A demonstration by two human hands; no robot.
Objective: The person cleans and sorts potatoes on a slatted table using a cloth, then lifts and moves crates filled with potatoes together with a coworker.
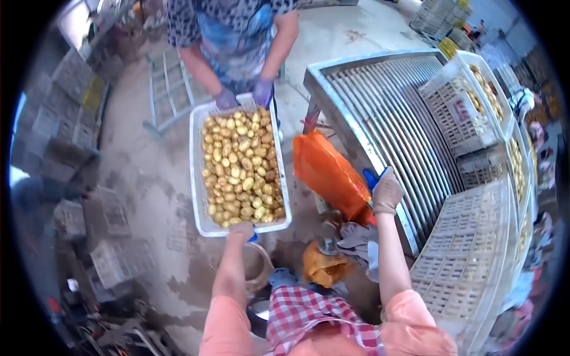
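A white plastic crate full of small yellow potatoes is held between me and a person opposite. My left hand, in a pale glove with a blue palm, is closed on the near rim. The other person's two purple-gloved hands are at the far rim. At the metal frame of the roller table, my right hand is beside an orange mesh bag. Its blue-palmed fingers look spread, with nothing clearly held; some of them are hidden.
White crates of potatoes stand along the table's right side, with an upright crate nearer me. Below lie an orange cloth or bag, grey cloth and a round bucket. A metal frame stands behind the crate.
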